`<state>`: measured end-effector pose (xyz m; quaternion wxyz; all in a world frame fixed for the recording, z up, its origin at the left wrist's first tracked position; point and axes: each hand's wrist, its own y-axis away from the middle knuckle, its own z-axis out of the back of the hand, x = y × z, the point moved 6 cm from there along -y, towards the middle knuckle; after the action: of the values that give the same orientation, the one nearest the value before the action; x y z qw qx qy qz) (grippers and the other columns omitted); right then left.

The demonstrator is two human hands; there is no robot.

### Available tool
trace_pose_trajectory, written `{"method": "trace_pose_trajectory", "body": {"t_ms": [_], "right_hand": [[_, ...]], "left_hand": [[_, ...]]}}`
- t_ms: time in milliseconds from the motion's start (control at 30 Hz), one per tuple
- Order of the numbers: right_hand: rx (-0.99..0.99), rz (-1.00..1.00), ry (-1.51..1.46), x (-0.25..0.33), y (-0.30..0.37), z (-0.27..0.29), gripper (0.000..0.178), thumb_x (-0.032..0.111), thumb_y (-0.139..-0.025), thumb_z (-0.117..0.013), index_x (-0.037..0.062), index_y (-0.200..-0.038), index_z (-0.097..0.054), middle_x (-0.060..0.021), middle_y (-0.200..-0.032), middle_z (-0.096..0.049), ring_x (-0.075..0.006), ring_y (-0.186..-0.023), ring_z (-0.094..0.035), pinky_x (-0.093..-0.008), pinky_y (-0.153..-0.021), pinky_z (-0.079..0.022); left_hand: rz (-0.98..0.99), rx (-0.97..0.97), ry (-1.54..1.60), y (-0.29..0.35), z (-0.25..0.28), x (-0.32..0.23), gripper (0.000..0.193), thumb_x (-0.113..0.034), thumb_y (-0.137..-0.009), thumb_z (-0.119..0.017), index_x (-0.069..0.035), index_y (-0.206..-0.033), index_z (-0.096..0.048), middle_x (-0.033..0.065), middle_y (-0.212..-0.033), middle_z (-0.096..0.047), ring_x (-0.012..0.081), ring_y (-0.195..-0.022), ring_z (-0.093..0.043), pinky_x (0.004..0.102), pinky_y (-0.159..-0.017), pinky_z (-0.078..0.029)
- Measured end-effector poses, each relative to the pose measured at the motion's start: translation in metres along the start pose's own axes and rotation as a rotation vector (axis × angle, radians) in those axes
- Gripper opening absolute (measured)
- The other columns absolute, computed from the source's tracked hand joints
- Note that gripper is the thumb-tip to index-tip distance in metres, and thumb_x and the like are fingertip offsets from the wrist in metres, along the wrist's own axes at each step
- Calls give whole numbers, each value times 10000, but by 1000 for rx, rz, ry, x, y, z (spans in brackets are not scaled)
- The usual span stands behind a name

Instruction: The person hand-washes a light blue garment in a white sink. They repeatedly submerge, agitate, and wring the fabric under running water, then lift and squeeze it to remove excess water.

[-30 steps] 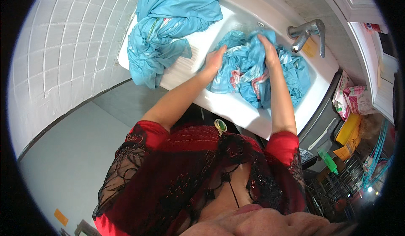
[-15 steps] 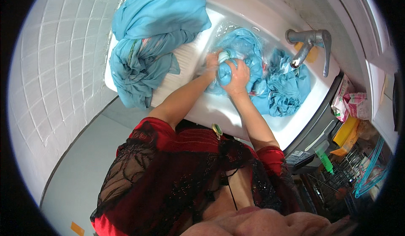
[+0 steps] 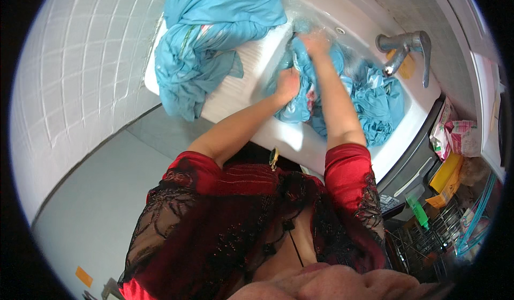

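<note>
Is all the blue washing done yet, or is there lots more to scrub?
Not finished. A heap of blue cloth already lies on the sink's draining board; whether it is washed I cannot tell. The left hand and right hand grip the wet blue cloth in the basin. More blue cloth lies under the tap.

Both bare forearms reach forward from red sleeves; the left hand is curled closed, knuckles up; the right hand lies farther out, fingers bent down and gripping.
</note>
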<state>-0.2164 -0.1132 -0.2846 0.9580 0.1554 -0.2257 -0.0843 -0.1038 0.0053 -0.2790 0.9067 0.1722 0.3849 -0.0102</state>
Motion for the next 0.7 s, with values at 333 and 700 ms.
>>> {"method": "trace_pose_trajectory", "body": {"t_ms": [333, 700], "right_hand": [[15, 100, -927, -48, 182, 82, 457, 236, -872, -603, 25, -1274, -546, -161, -1264, -579, -245, -1158, -553, -376, -1012, -388], [-360, 386, -62, 11, 169, 28, 553, 291, -569, -748, 143, -1086, -619, -125, -1019, -572, -326, -893, -546, -433, -729, -431]], "left_hand": [[499, -37, 827, 6, 30, 20, 520, -456, -923, -518, 28, -920, -710, 134, -848, -687, 226, -802, -625, 348, -781, -458], [-128, -84, 331, -38, -36, 58, 234, -184, -926, -527, 5, -972, -656, 106, -861, -677, 187, -773, -634, 301, -750, -505]]}}
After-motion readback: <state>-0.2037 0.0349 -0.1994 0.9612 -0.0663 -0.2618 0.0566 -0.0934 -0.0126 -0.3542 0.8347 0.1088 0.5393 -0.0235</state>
